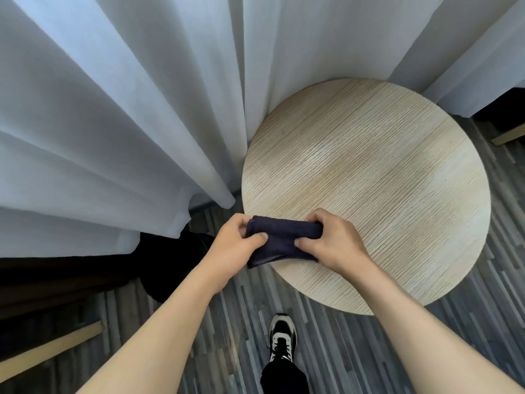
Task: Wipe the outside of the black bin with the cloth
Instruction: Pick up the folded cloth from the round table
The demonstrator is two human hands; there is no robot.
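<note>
A dark navy cloth (279, 237) is bunched between both my hands, over the near-left edge of a round wooden table (383, 172). My left hand (235, 245) pinches its left end and my right hand (332, 240) grips its right end. A black rounded shape, likely the black bin (170, 260), sits on the floor left of my left forearm, partly under the curtain and mostly in shadow.
White curtains (113, 109) hang across the back and left, reaching the floor. A dark piece of furniture with a wooden foot (51, 345) stands at the left. My shoe (282, 336) rests on the grey striped carpet below the table.
</note>
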